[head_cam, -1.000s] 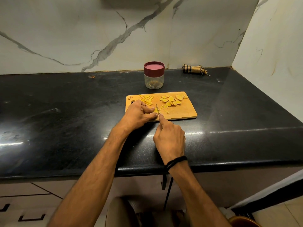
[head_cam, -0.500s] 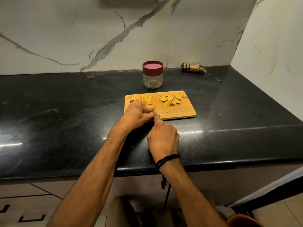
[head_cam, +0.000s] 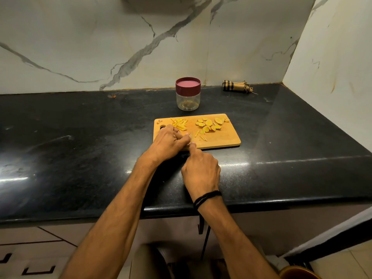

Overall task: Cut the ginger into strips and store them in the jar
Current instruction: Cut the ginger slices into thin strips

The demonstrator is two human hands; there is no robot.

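A wooden cutting board (head_cam: 221, 138) lies on the black counter. Round ginger slices (head_cam: 209, 124) sit at its back right, and a heap of ginger strips (head_cam: 179, 124) at its back left. My left hand (head_cam: 170, 141) rests on the board's front left with curled fingers holding down a ginger piece that is hidden under them. My right hand (head_cam: 201, 170) grips a knife; its thin blade (head_cam: 191, 137) stands edge-on right beside the left fingertips. A clear jar (head_cam: 188, 94) with a maroon lid on stands behind the board.
A rolled checked cloth (head_cam: 236, 86) lies at the back right by the wall corner. The black counter (head_cam: 80, 141) has a rounded front edge, with cabinet drawers below it. Marble walls close the back and right sides.
My right hand has drawn back towards me and slightly left with the knife, while my left hand has stayed on the board's front left.
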